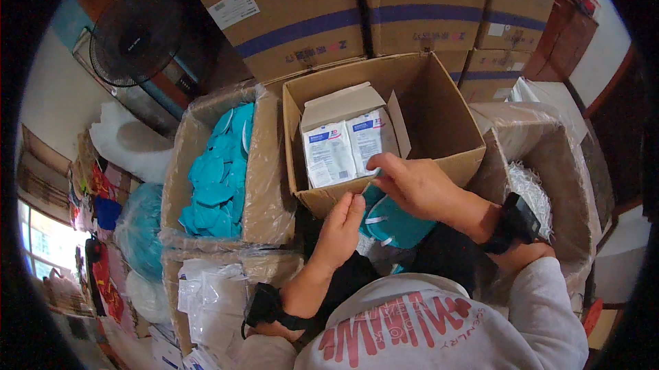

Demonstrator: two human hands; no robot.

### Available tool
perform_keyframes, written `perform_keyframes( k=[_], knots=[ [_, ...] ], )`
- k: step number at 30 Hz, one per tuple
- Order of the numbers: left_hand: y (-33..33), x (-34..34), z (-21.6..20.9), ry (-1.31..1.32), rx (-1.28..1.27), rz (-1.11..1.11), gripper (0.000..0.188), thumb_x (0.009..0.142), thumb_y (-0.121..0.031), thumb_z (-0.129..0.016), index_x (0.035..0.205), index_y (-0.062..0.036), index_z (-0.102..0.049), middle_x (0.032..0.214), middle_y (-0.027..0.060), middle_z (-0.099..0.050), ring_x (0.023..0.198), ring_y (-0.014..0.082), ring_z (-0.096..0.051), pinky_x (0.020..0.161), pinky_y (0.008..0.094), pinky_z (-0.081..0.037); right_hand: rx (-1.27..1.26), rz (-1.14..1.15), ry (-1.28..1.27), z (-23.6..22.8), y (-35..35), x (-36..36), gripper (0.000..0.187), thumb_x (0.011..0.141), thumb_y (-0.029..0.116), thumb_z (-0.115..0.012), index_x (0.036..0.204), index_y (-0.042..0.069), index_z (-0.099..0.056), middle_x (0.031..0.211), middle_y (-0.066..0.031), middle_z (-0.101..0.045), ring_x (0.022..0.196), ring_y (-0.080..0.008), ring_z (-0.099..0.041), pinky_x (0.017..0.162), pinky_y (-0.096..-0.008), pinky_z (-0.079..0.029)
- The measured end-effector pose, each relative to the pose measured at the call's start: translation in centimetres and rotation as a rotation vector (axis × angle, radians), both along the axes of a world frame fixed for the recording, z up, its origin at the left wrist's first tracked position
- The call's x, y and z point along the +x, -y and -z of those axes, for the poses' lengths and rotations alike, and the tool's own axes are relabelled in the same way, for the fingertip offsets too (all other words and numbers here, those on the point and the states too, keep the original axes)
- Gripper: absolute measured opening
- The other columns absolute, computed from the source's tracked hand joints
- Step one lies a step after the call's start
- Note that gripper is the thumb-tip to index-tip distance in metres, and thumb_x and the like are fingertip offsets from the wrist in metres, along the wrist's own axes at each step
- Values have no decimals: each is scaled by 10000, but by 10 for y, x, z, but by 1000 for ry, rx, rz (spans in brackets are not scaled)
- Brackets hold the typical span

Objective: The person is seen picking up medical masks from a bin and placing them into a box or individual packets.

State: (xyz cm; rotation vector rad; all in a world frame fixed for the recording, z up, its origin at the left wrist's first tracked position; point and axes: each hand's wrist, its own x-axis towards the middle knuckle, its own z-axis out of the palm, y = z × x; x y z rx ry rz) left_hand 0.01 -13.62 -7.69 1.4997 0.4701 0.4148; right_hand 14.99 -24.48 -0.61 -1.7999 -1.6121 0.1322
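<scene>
Both my hands work close together over my lap, just in front of an open cardboard box. My left hand [338,231] is closed, thumb and finger pinched at the edge of a teal face mask [370,196]. My right hand [413,188] bends over the same mask with its fingers closed at the upper edge; the fingers partly hide it. Below, another teal mask [405,227] with white straps rests in my lap, partly under the right wrist. Inside the open cardboard box [439,106], a smaller white carton [343,100] with raised flaps holds white printed packets [331,154].
A plastic-lined box at left holds a pile of teal masks [213,191]. Nearer, another box contains clear-white pouches [209,298]. The right box [573,185] holds thin white strips [528,195]. Large cartons [295,13] stand behind; a fan [134,37] is at far left.
</scene>
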Motion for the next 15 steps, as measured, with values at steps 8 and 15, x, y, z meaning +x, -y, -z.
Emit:
perform_keyframes(
  k=[8, 15],
  knots=[
    [7, -14, -13, -52, 154, 93, 372, 895, -224, -524, 1177, 6, -444, 1036, 71, -553, 936, 127, -509, 830, 271, -410, -11, -58, -20, -4, -17, -13, 289, 831, 207, -547, 1063, 64, -449, 956, -153, -573, 827, -350, -578, 656, -441, -472],
    [-10, -16, -24, 193, -31, -248, 292, 922, -189, -471, 1149, -7, -460, 1032, 43, -543, 939, 108, -498, 839, 251, -392, 221, 96, -455, 31, 11, -19, 414, 869, 246, -534, 1179, -8, -433, 1085, -177, -527, 1050, -291, -508, 893, -360, -391]
  ],
)
